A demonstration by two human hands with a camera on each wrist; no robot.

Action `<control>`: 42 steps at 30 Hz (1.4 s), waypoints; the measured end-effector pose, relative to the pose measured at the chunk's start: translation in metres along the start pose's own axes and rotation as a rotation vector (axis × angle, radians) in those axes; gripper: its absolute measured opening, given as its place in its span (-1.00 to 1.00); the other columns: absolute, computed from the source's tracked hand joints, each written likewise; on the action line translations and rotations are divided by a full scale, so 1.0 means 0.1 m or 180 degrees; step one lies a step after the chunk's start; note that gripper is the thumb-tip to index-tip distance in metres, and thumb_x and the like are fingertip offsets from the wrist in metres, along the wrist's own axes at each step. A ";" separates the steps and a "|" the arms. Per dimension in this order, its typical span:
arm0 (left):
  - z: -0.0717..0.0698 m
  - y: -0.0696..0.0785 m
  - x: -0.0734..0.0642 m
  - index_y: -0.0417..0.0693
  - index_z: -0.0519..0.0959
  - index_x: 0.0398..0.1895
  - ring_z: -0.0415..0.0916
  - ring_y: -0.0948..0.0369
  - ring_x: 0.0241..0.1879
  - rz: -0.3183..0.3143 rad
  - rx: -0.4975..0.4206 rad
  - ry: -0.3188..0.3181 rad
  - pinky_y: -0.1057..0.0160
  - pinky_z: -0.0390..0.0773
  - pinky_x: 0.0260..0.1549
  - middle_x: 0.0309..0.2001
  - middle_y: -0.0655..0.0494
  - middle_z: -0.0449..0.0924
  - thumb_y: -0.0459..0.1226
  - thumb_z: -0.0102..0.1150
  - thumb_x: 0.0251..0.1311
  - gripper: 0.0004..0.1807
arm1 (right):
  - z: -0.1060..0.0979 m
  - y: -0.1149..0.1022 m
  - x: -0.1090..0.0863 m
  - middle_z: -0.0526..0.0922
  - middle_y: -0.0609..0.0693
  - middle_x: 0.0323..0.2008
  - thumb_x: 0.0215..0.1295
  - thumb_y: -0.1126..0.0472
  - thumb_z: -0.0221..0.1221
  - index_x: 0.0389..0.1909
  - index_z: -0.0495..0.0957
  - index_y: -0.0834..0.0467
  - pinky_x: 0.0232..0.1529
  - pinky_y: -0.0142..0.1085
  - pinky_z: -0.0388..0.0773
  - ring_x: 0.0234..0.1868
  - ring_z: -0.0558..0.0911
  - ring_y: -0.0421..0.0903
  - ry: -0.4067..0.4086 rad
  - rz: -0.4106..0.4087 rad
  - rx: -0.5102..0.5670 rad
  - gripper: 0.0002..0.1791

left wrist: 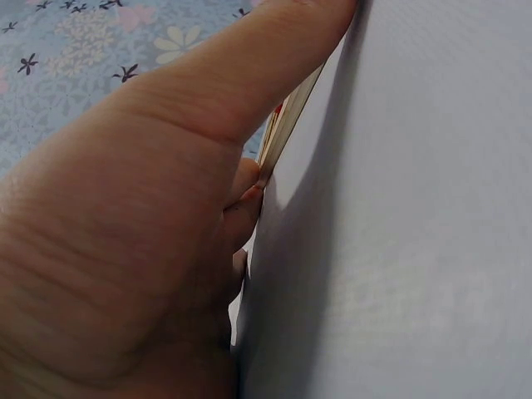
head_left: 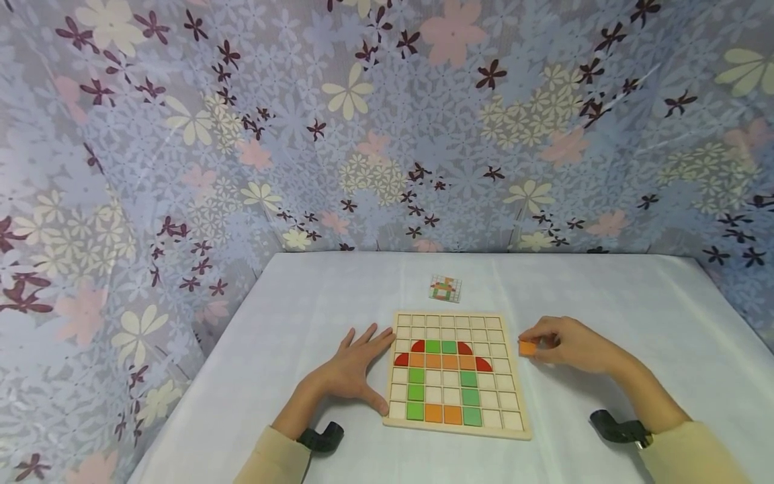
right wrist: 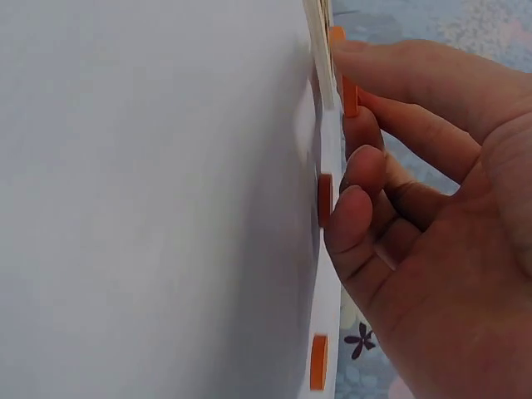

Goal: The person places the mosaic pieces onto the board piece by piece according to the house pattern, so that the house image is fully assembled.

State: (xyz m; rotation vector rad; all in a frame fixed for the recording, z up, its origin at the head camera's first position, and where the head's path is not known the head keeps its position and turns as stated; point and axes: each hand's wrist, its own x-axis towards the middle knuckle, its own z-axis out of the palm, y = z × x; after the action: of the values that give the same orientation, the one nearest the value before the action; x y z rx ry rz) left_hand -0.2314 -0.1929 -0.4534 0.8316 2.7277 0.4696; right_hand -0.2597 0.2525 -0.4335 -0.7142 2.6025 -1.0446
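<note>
A wooden grid board (head_left: 457, 429) lies on the table, with red, green and orange pieces set in some of its cells in a mushroom-like shape. My left hand (head_left: 357, 370) lies spread along the board's left edge, fingertips at the upper side and thumb at the lower corner. Just right of the board, my right hand (head_left: 571, 344) pinches an orange square tile (right wrist: 350, 96) between thumb and fingers. Two more orange pieces show under that hand in the right wrist view, one a dark orange tile (right wrist: 324, 199) by the curled fingers, the other an orange tile (right wrist: 319, 362) nearer the wrist.
A small pattern card (head_left: 445, 288) with a similar picture lies beyond the board. White cloth (head_left: 326, 289) covers the table. Flowered fabric (head_left: 375, 134) hangs behind and at the left. Black wrist mounts (head_left: 326, 437) sit under both forearms.
</note>
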 end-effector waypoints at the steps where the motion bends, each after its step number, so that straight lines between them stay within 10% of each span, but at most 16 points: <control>1: 0.00 0.00 0.00 0.22 -0.09 0.55 -0.41 0.14 0.49 0.0001 0.0002 0.0000 -0.10 -0.45 0.36 0.52 0.32 -0.21 0.56 0.23 -0.59 0.49 | 0.01 -0.02 0.02 0.52 -0.07 -0.37 0.09 0.15 0.39 -0.01 0.65 0.11 -0.49 -0.34 0.37 -0.41 0.40 -0.14 0.0017 0.0000 0.0011 -0.60; 42: 0.00 0.03 -0.03 0.19 -0.08 0.55 -0.40 0.13 0.49 0.0063 -0.0027 0.0025 -0.13 -0.44 0.35 0.52 0.29 -0.18 0.55 0.25 -0.58 0.48 | 0.25 -0.33 0.54 0.58 -0.08 -0.27 0.16 0.24 0.34 0.01 0.65 0.19 -0.36 -0.31 0.44 -0.35 0.44 -0.11 -0.0089 -0.0283 -0.0041 -0.63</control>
State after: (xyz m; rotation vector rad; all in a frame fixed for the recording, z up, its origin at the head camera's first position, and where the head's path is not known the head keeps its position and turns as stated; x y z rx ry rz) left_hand -0.2278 -0.1920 -0.4521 0.8570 2.7251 0.4892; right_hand -0.2839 0.1891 -0.4309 -0.8487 2.5770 -1.0359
